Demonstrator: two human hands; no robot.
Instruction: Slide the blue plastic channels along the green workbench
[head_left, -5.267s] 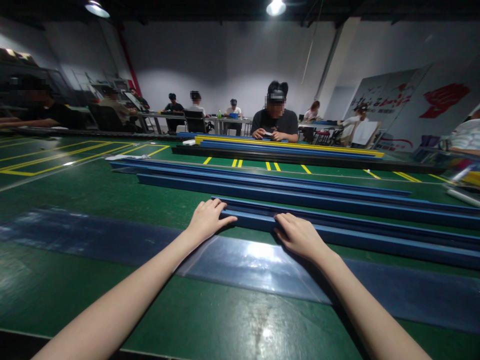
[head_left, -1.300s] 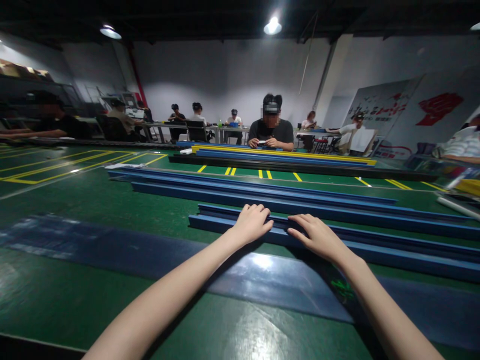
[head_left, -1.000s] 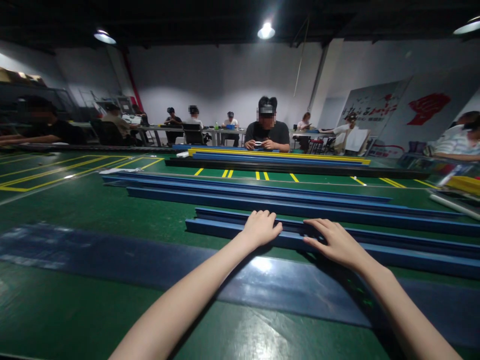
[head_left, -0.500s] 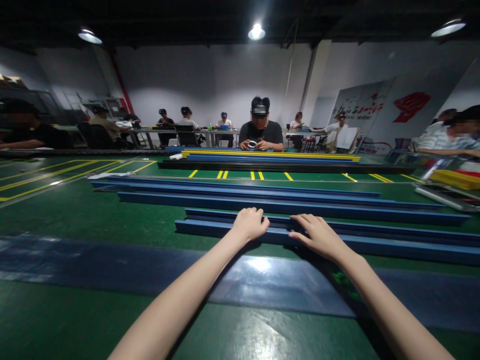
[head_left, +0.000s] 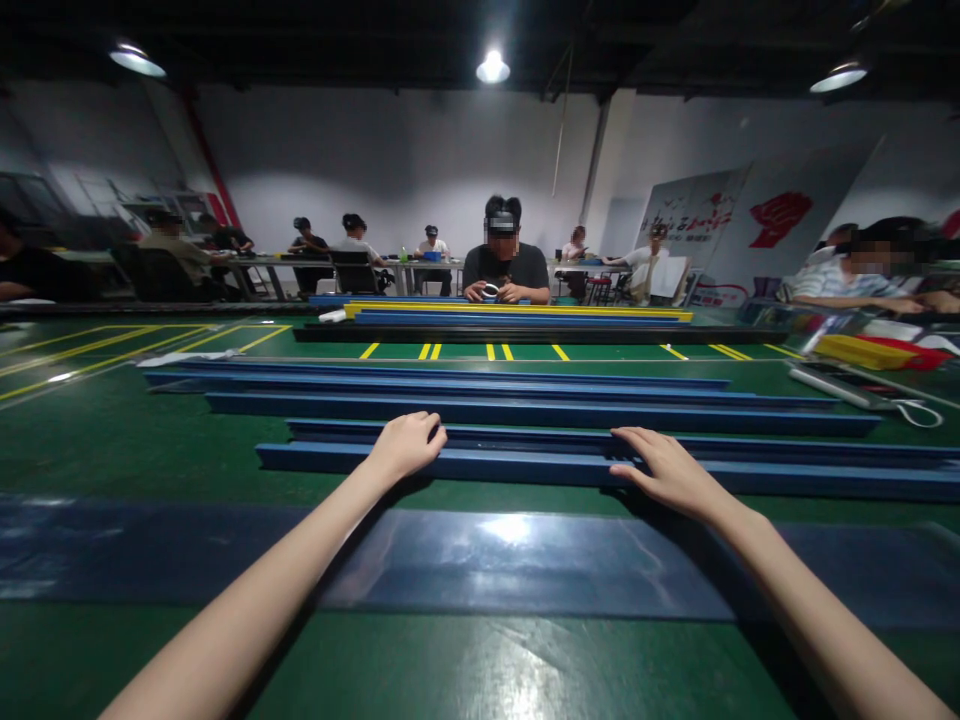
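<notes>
A long blue channel rail lies across the green table in front of me, nearest of several parallel blue rails. My left hand is curled over the near rail's edge, fingers closed on it. My right hand rests on the same rail further right, fingers stretched out flat across its top. A glossy dark blue strip lies on the table under my forearms.
The green table carries yellow lines at the left. More blue, yellow and black rails are stacked at the far side in front of a seated person. Other people sit at tables behind and at the right, near yellow and red parts.
My hands have spread apart along the near rail: the left slid leftward, the right slightly rightward. The view has shifted, so the rail's left end shows further left.
</notes>
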